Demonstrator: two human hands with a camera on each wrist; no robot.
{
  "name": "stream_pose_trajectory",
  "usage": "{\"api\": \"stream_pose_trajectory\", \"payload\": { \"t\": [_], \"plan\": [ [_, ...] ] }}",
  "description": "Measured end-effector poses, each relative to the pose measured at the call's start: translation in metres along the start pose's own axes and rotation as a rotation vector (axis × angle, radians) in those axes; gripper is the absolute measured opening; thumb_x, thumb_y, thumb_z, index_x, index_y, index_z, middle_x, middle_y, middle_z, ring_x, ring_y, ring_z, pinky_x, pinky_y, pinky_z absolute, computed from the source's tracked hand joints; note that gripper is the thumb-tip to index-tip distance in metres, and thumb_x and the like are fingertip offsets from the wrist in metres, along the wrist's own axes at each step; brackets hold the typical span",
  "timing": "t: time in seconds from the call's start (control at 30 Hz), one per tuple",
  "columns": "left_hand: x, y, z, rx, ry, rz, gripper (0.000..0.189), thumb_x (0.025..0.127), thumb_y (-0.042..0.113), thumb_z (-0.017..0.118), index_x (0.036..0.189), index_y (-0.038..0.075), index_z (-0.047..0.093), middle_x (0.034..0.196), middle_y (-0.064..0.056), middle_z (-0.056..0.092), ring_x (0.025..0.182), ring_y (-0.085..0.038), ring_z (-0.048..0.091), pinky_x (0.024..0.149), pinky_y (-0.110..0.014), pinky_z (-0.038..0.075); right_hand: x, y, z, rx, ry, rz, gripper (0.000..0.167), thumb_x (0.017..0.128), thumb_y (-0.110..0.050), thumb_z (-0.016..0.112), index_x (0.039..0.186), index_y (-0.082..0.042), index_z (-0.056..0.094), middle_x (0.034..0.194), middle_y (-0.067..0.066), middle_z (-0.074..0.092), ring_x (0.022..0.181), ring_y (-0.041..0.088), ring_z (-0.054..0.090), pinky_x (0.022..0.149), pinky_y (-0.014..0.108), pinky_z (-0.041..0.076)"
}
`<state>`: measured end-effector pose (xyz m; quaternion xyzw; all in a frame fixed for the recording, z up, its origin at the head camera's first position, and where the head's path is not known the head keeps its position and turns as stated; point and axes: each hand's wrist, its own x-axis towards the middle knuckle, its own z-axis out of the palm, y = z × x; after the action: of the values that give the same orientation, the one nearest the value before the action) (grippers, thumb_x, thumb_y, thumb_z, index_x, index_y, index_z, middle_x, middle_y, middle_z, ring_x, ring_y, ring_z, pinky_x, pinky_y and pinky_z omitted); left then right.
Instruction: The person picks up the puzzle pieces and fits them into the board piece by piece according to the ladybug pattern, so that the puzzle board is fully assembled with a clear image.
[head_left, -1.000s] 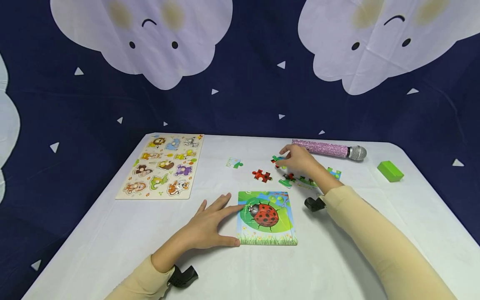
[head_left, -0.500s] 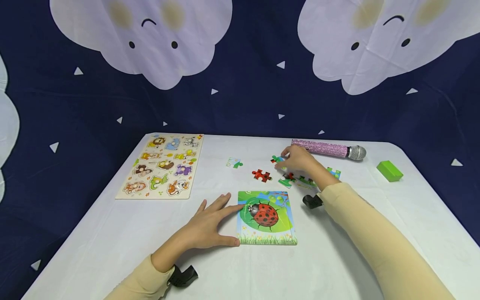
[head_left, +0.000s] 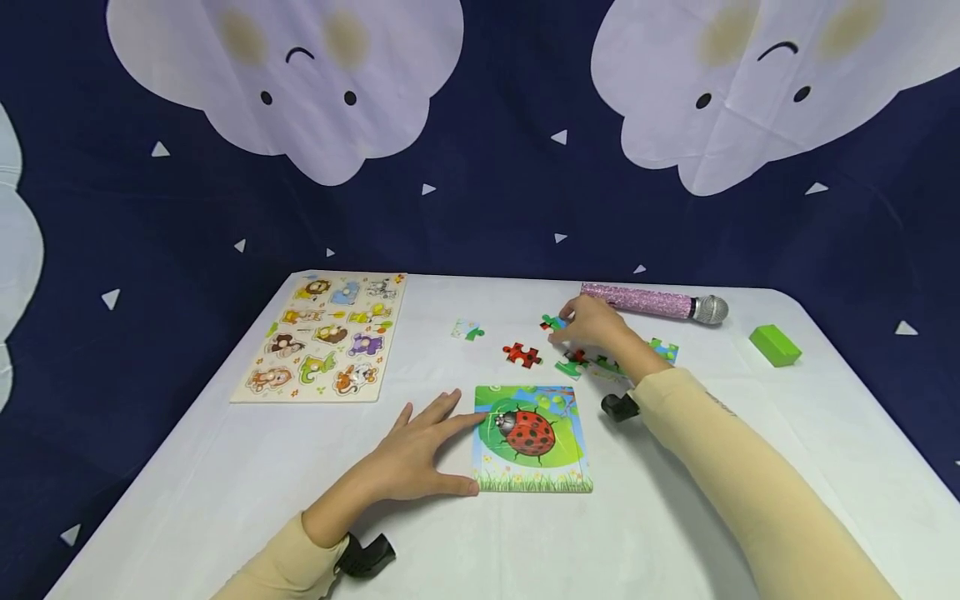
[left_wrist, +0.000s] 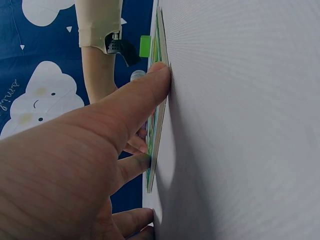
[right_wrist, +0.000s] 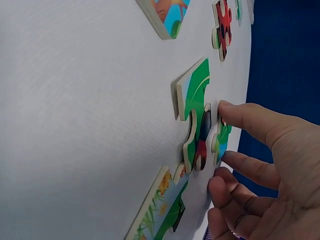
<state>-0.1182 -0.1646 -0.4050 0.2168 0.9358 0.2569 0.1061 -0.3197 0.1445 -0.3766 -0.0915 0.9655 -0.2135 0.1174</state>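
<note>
A square ladybug puzzle board [head_left: 529, 437] lies at the front middle. My left hand [head_left: 412, 454] is spread on its left side, thumb at the lower corner and index fingertip at the edge; in the left wrist view the board [left_wrist: 161, 117] shows edge-on. Farther back, my right hand [head_left: 596, 323] pinches a green, blue and red puzzle piece [head_left: 552, 322]. From the right wrist view, thumb and index finger sit at opposite ends of that piece [right_wrist: 223, 140], the other fingers curled below. Beside it lies a green piece with a red and black patch [head_left: 573, 365].
A red puzzle piece [head_left: 522, 355] and a pale green-cornered piece [head_left: 468, 330] lie left of the right hand; a blue-green piece [head_left: 664, 350] is behind its wrist. An animal peg board [head_left: 330, 337] is far left. A pink glitter microphone [head_left: 652, 302] and green block [head_left: 776, 345] are right.
The head view has shifted slightly. The left hand stays at the board's edge, and the right hand stays at the same piece with barely any movement.
</note>
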Motion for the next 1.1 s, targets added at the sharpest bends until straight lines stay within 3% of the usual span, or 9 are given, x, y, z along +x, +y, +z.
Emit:
{"api": "stream_pose_trajectory", "payload": {
  "t": [0.83, 1.1],
  "plan": [
    [0.0, -0.001, 0.001, 0.006, -0.008, 0.002, 0.092, 0.081, 0.06, 0.089, 0.161, 0.035, 0.051, 0.179, -0.015, 0.025, 0.167, -0.04, 0.021, 0.129, -0.078, 0.006, -0.001, 0.004, 0.002, 0.036, 0.011, -0.037, 0.058, 0.093, -0.031, 0.081, 0.141, 0.0, 0.068, 0.146, 0.021, 0.066, 0.131, 0.041, 0.06, 0.113, 0.058, 0.052],
    [0.001, -0.001, 0.001, 0.012, -0.007, 0.001, 0.092, 0.081, 0.06, 0.089, 0.161, 0.034, 0.051, 0.179, -0.015, 0.025, 0.167, -0.04, 0.021, 0.129, -0.078, 0.006, -0.003, 0.01, -0.003, 0.091, 0.023, -0.085, 0.056, 0.093, -0.027, 0.081, 0.139, 0.002, 0.068, 0.132, 0.024, 0.072, 0.119, 0.038, 0.07, 0.103, 0.053, 0.059]
  ]
}}
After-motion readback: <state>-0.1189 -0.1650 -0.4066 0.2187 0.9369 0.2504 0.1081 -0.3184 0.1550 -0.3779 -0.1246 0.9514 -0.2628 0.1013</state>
